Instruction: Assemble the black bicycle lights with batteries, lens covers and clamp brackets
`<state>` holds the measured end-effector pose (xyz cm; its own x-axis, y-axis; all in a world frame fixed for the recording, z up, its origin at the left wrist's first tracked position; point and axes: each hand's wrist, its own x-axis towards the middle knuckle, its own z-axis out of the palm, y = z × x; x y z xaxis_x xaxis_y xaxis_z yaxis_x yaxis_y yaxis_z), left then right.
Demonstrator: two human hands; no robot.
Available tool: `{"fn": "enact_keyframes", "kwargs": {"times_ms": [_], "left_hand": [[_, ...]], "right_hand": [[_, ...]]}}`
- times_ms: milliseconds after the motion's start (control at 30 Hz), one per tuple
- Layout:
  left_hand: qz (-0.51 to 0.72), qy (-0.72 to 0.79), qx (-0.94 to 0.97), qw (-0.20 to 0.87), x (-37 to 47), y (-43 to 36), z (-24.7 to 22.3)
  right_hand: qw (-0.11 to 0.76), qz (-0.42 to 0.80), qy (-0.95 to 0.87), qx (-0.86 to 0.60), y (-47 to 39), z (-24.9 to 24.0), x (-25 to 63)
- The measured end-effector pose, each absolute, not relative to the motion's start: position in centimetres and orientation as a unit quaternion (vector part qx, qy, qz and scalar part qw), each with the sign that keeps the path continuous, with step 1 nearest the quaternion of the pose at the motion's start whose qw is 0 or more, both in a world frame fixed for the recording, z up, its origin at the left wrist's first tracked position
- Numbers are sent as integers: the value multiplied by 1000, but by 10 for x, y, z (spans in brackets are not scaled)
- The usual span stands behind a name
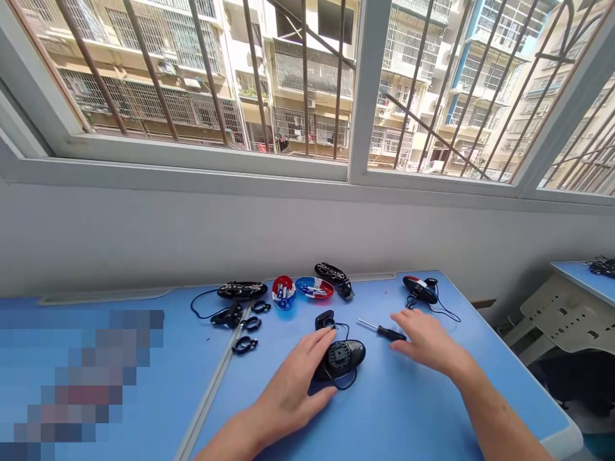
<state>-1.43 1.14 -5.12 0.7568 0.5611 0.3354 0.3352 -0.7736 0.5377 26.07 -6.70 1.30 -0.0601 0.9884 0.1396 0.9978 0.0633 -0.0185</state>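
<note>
Item one: a glossy black oval device with a ridged square plate (346, 352) on its upward face, lying on the light-blue tabletop (408, 410), a thin black cord looped about its lower edge. Left hand (296, 376): curled round the device's left end in what looks a light hold, fingers over the far side, thumb at the near side by the cord.

Handling, by judgement: light, hard-shelled and stiff; smooth, so apt to slip or rock on its curved side; the cord the delicate part. Best taken across the two long sides, clear of plate and cord.

Item two: a slim screwdriver with black handle and bare metal shaft (391, 333), right of the device, tip pointing away to the left. Right hand (425, 339): over the handle's end, fingers loose, thumb and forefinger parted; whether they touch the handle cannot be told.

Item three: a small black clamp-like fitting (325, 319), just beyond the device.

Also listed: three black plastic ring clamps (245, 346), to the left; a red-and-blue translucent oval casing (314, 288), farther back
</note>
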Motion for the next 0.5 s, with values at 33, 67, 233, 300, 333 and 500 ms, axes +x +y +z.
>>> {"fn": "enact_keyframes", "kwargs": {"times_ms": [33,67,233,300,333,500], "left_hand": [[249,240,912,222,-14,12,-55],[251,233,915,215,-13,12,-58],[251,202,929,183,-8,12,-56],[245,196,931,187,-5,11,-47],[239,196,931,193,-3,10,-42],[203,204,929,230,2,5,-23]], "right_hand": [[46,-36,-722,-690,-68,12,262],[35,-30,-717,-696,-69,11,264],[13,-6,-693,-720,-66,8,264],[18,6,-687,-726,-63,7,265],[24,13,-684,-729,-62,6,265],[89,67,-671,-733,-56,4,269]]}}
